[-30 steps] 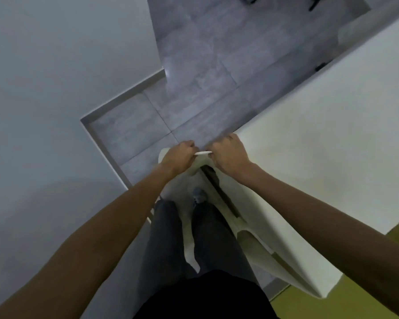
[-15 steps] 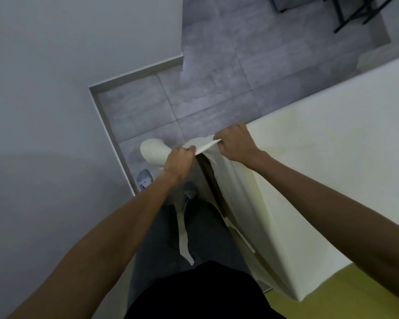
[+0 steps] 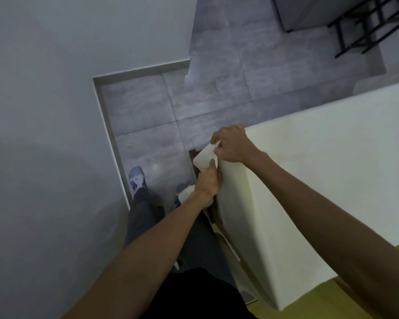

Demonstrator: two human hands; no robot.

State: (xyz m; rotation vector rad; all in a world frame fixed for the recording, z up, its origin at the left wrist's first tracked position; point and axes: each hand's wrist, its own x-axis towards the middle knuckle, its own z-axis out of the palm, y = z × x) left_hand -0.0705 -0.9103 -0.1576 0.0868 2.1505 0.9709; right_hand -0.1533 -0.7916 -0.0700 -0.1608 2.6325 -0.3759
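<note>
A cream fitted sheet [image 3: 327,171] covers a mattress on the right of the head view, and its loose corner flap [image 3: 203,158] sticks out past the mattress corner. My right hand [image 3: 234,145] pinches the top of that flap at the corner. My left hand [image 3: 209,181] grips the sheet just below, with its thumb on the flap, against the side of the mattress. More sheet hangs down the mattress side [image 3: 244,229]. A dark wooden bed frame corner [image 3: 192,155] shows under the flap.
I stand in a narrow gap between a grey wall [image 3: 44,134] on the left and the bed. My shoes [image 3: 136,179] rest on grey floor tiles [image 3: 217,88]. A black metal rack [image 3: 373,24] stands at the far right. Yellow-green bedding [image 3: 332,302] lies at the bottom right.
Both hands moved right toward the mattress corner. The loose sheet end that my left hand held out over the floor is now drawn in against the corner, and my left hand sits lower.
</note>
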